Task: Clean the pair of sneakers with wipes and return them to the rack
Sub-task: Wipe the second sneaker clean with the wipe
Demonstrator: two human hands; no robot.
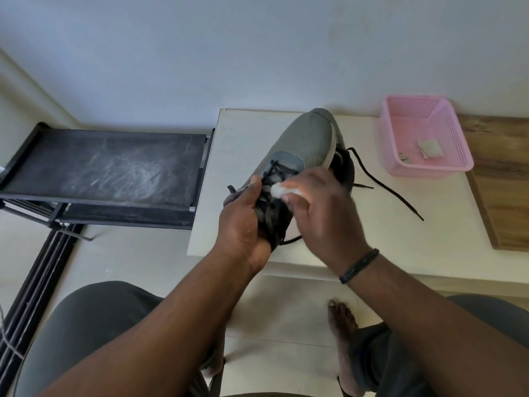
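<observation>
A grey knit sneaker [307, 138] with black laces is held above the white table [237, 144], toe pointing away from me. My left hand [243, 224] grips it around the heel and collar from the left. My right hand [320, 207] pinches a crumpled white wipe [277, 190] against the lace area. A second, dark sneaker [345, 167] lies behind the grey one, mostly hidden, its black lace [389, 190] trailing across the tabletop. The black shoe rack [108, 167] stands to the left, with a dusty top shelf.
A pink plastic basket [458, 144] holding used wipes sits at the table's back right. A wooden board [503, 184] lies at the right edge. My knees and bare feet are below the table's front edge. A pale wall is close behind.
</observation>
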